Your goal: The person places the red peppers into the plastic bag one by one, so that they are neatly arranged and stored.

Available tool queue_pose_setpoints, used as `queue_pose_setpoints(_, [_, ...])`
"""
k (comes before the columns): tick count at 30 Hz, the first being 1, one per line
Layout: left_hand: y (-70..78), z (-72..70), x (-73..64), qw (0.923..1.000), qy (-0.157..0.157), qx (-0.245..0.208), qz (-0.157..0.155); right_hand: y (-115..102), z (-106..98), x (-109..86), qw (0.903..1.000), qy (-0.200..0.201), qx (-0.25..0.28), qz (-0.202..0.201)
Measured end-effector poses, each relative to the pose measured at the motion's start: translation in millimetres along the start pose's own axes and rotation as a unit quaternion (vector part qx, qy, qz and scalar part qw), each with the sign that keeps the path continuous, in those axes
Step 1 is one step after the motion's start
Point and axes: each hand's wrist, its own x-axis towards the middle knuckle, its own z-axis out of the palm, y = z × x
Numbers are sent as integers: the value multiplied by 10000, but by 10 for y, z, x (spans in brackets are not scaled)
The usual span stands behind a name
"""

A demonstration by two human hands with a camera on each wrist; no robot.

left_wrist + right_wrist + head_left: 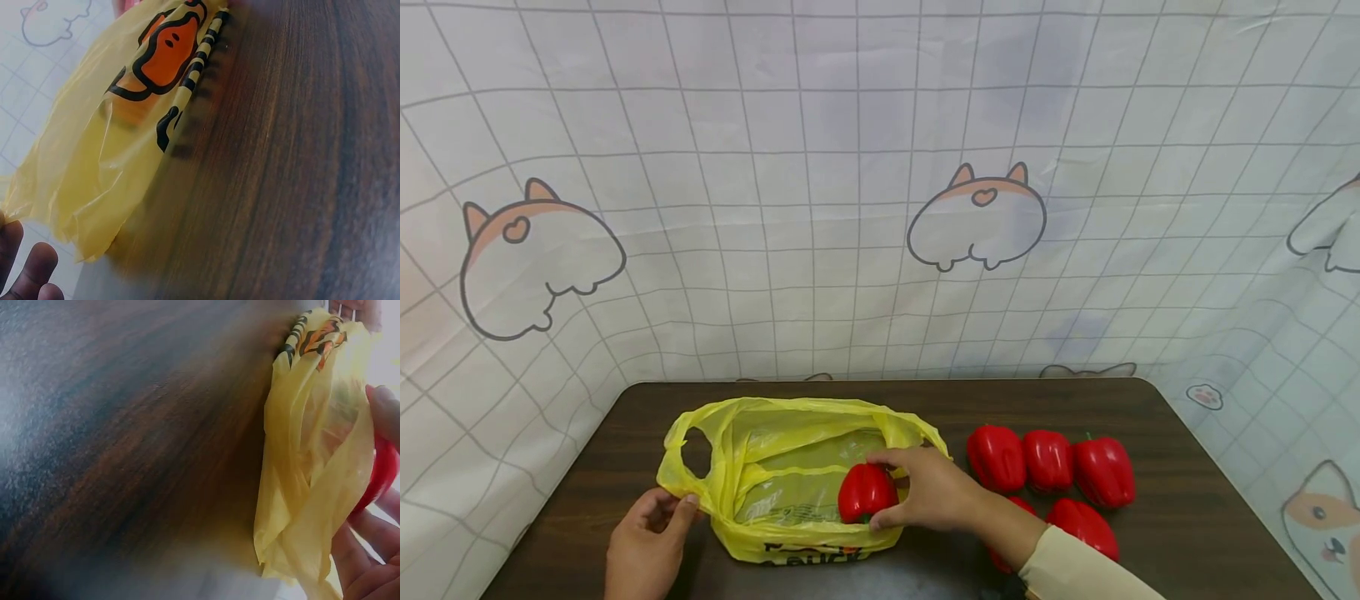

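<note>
A yellow plastic bag [775, 546] with black and orange print lies with its mouth spread wide on the dark table. My left hand [651, 537] pinches the bag's left handle between thumb and finger. In my right hand [936, 492] is a red bell pepper [867, 493], gripped at the bag's right side over the opening. The right wrist view shows the fingers around the red pepper [380, 475] beside the bag's yellow film [300, 475]. In the left wrist view the printed side of the bag [125, 162] stretches away from the fingertips [39, 262].
Right of the bag, several more red bell peppers [1048, 460] lie grouped on the dark wooden table [1180, 533], some partly hidden by the right forearm. A white gridded cloth [850, 250] with dog drawings hangs behind and around the table.
</note>
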Motion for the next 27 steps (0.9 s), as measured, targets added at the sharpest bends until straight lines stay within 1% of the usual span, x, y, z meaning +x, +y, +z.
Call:
queue_pose_setpoints(5, [-8, 8, 1, 10000, 3, 18, -21, -14, 7, -6, 9996, -161, -215, 18])
queue_pose_setpoints(11, [-23, 13, 7, 10000, 37, 69, -49, -22, -4, -7, 9990, -184, -411, 19])
queue_pose_setpoints(17, [-22, 11, 12, 10000, 14, 72, -59, -63, -62, -29, 9982, -140, -591, -14])
queue_pose_setpoints(22, [-13, 8, 8, 10000, 21, 55, -51, -101, -110, -60, 9975, -89, -681, -164])
queue_pose_setpoints(27, [-4, 4, 11, 10000, -32, -14, -38, -139, -180, -147, 9968, 121, -722, -315])
